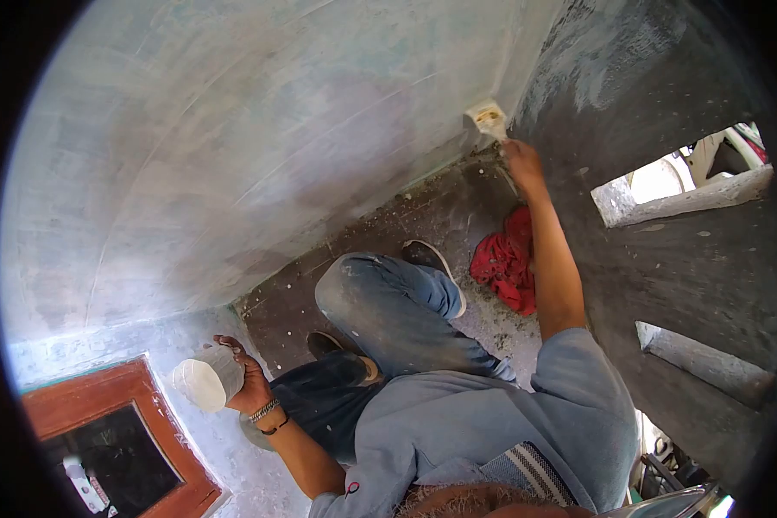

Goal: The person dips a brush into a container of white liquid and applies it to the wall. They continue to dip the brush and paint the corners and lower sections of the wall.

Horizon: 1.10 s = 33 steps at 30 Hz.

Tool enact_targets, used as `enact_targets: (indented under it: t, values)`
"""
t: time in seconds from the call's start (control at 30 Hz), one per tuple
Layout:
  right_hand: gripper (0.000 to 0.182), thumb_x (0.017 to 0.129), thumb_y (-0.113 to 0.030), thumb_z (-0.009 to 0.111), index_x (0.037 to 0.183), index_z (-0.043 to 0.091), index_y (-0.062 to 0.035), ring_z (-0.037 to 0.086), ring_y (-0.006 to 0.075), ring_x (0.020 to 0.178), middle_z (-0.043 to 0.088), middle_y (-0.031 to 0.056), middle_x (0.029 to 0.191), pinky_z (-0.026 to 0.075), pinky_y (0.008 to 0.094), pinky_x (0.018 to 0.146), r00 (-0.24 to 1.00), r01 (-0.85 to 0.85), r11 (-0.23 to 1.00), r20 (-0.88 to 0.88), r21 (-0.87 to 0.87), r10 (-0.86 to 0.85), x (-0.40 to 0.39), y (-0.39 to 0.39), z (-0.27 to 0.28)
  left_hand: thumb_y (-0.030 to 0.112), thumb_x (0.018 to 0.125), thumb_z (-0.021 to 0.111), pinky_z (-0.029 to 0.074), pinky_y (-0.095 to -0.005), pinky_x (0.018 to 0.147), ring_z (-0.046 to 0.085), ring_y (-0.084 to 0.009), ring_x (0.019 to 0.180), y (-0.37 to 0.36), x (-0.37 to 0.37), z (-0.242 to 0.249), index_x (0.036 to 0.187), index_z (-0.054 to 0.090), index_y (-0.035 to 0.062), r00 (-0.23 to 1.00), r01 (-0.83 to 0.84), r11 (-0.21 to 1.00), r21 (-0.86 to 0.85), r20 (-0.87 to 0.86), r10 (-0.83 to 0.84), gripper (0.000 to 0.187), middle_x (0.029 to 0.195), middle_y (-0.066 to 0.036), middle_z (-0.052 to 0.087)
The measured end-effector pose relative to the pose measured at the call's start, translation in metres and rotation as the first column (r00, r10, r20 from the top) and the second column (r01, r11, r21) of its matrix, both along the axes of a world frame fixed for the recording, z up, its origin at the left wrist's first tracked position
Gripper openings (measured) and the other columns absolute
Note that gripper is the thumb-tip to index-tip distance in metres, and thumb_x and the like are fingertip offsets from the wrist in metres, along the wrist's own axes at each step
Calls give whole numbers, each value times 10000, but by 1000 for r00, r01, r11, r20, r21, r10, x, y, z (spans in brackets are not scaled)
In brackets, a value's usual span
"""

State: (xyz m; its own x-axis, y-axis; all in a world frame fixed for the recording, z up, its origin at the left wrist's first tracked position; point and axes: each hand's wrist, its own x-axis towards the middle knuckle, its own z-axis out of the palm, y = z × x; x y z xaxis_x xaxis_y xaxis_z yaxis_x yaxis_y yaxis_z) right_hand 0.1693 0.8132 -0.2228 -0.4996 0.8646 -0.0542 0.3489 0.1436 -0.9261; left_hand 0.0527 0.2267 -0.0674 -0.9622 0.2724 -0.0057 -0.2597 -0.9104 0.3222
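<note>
My right hand [522,164] is closed around the handle of a flat, white-smeared paintbrush [490,121]. The brush's wide end lies against the pale wall [319,112], low down by the corner with the dark wall [613,104]. At the lower left, my left hand [250,378] wraps round a whitish cylindrical cup [220,375]. The cup's round end shows white, and my fingers hold it from the side. A bracelet and a dark band circle my left wrist.
A crumpled red cloth [507,263] lies on the speckled floor [432,211] below my right forearm. My bent knee [350,281] is close to the pale wall. Two slots [699,177] open through the dark wall, and a brown wooden frame [95,393] stands at the lower left.
</note>
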Motion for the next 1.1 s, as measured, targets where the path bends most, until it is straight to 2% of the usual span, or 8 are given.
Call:
enact_targets:
  t: [0.13, 0.23, 0.33, 0.53, 0.73, 0.83, 0.97, 1.1]
  values:
    - [416, 896, -363, 543, 880, 630, 44, 506, 115, 637, 551, 43, 670, 420, 304, 604, 930, 1, 966, -354, -260, -96, 12, -10, 12, 269, 862, 583, 523, -476, 873, 402, -341, 1239, 2, 0, 1, 1306, 441, 41, 1000, 19, 999, -38, 19, -19, 519, 1318, -199, 408]
    - [427, 904, -384, 522, 915, 630, 29, 520, 150, 634, 554, 61, 659, 423, 327, 610, 936, 26, 954, -327, -299, -128, -16, -3, -30, 270, 865, 578, 520, -479, 877, 403, -339, 1238, 5, -3, 7, 1311, 439, 44, 1000, 21, 999, -43, 3, -21, 519, 1322, -199, 405]
    - [412, 907, -383, 512, 948, 625, 11, 536, 189, 639, 582, 84, 692, 426, 326, 626, 987, 92, 986, -117, -135, -108, -38, 11, -114, 266, 872, 569, 517, -479, 881, 404, -335, 1240, 1, 5, 14, 1319, 434, 50, 1000, -6, 999, -50, -15, 5, 514, 1325, -196, 403]
    - [458, 904, -410, 470, 962, 645, 10, 594, 385, 949, 643, 230, 941, 429, 450, 826, 931, 63, 997, 358, 48, -76, -23, -4, -175, 260, 890, 548, 519, -469, 879, 413, -323, 1239, -7, 12, 17, 1329, 427, 57, 999, -32, 991, -129, -26, 29, 499, 1336, -189, 398]
    - [446, 924, -365, 372, 1081, 626, -34, 550, 385, 1095, 597, 232, 1125, 422, 473, 934, 767, 140, 989, 637, -45, -80, -26, -4, -219, 260, 894, 546, 519, -463, 877, 418, -319, 1240, -12, 10, 15, 1330, 423, 57, 998, -54, 987, -149, -18, 52, 496, 1335, -181, 411]
    - [394, 917, -332, 408, 1070, 627, -41, 574, 397, 1053, 611, 236, 1090, 448, 483, 894, 821, 133, 987, 568, -94, -57, -42, -24, -188, 256, 894, 547, 518, -461, 879, 417, -321, 1240, -12, 11, 16, 1330, 420, 51, 998, -55, 985, -166, -11, 54, 499, 1333, -184, 414]
    - [356, 895, -350, 477, 1002, 637, -51, 612, 422, 925, 640, 235, 964, 480, 515, 795, 853, 30, 998, 518, 53, -54, -71, -98, -127, 259, 894, 543, 515, -461, 879, 412, -326, 1241, -10, 5, 8, 1331, 417, 45, 998, -61, 985, -159, 10, 63, 503, 1341, -188, 403]
    - [323, 911, -337, 460, 983, 603, -56, 584, 445, 934, 627, 242, 973, 454, 530, 783, 823, -362, 930, 449, -59, 349, -23, -150, -138, 262, 878, 549, 507, -450, 869, 404, -340, 1243, -1, -3, -3, 1324, 426, 42, 999, -31, 991, -129, 15, 34, 512, 1343, -193, 401]
